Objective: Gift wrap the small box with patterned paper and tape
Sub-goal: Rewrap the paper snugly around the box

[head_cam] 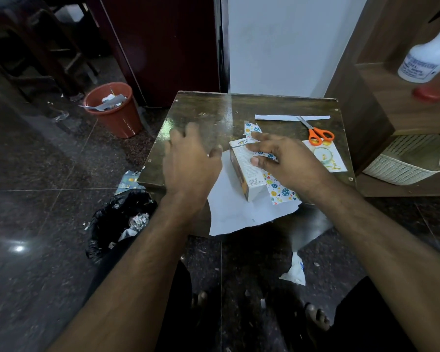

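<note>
Box (pixel 247 168) half-covered in patterned paper (pixel 281 190); right hand (pixel 285 158) presses it, left hand (pixel 188 158) hovers spread.

The small box (pixel 247 171) lies on the sheet of wrapping paper (pixel 234 207), near the front edge of the table (pixel 206 115); the sheet hangs over that edge. The right hand (pixel 285 158) rests on the box and the left hand (pixel 188 158) is just left of it. Behind and to the right lie the scissors (pixel 318 133), with a paper strip (pixel 277 117) behind them. A card (pixel 328 156) lies right of the box. On the floor to the left stand a bucket (pixel 114 107) and a bag (pixel 120 222).
</note>
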A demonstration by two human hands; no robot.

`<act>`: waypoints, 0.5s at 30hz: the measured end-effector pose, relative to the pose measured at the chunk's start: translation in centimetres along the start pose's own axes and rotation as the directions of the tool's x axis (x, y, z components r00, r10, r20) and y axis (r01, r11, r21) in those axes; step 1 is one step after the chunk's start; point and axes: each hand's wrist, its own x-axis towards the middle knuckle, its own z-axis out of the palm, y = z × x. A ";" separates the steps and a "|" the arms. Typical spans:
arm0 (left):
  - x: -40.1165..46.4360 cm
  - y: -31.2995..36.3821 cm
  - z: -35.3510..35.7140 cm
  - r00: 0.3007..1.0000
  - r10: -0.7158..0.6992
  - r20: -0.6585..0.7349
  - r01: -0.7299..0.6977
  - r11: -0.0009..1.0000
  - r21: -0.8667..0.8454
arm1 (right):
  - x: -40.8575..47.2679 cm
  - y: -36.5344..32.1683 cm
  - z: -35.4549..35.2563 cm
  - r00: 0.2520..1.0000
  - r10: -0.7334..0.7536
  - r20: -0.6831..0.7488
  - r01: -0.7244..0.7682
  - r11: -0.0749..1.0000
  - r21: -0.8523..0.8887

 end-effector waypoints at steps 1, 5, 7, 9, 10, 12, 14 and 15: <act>-0.3 -0.4 -0.2 0.997 -0.056 0.052 0.055 0.998 0.019 | -0.1 -0.1 0.0 1.000 0.011 0.001 -0.011 1.000 -0.002; -1.2 -0.8 -0.5 0.949 -0.184 0.255 0.215 0.971 -0.099 | -0.4 -0.3 0.1 1.000 0.018 -0.009 -0.017 1.000 0.026; -1.2 -0.7 -0.4 0.940 -0.196 0.278 0.233 0.967 -0.104 | -0.6 -0.3 0.2 1.000 0.014 -0.021 -0.013 0.998 0.060; -1.0 -0.4 -0.4 0.952 -0.174 0.252 0.210 0.970 -0.124 | -0.8 -0.2 0.3 0.999 0.018 -0.028 -0.016 0.996 0.092; -0.9 -0.3 -0.3 0.961 -0.151 0.233 0.190 0.970 -0.154 | -0.9 -0.2 0.3 0.999 0.020 -0.029 -0.016 0.994 0.105; -0.6 0.1 -0.2 0.975 -0.094 0.203 0.143 0.960 -0.240 | -1.0 -0.2 0.4 0.999 0.011 -0.036 -0.006 0.992 0.128; -0.4 0.9 0.1 0.980 -0.058 0.188 0.125 0.922 -0.365 | -1.1 -0.1 0.5 0.999 -0.014 -0.044 0.020 0.989 0.149; -0.4 1.3 0.3 0.983 -0.041 0.178 0.113 0.902 -0.416 | -1.0 -0.1 0.6 0.999 -0.027 -0.043 0.033 0.988 0.151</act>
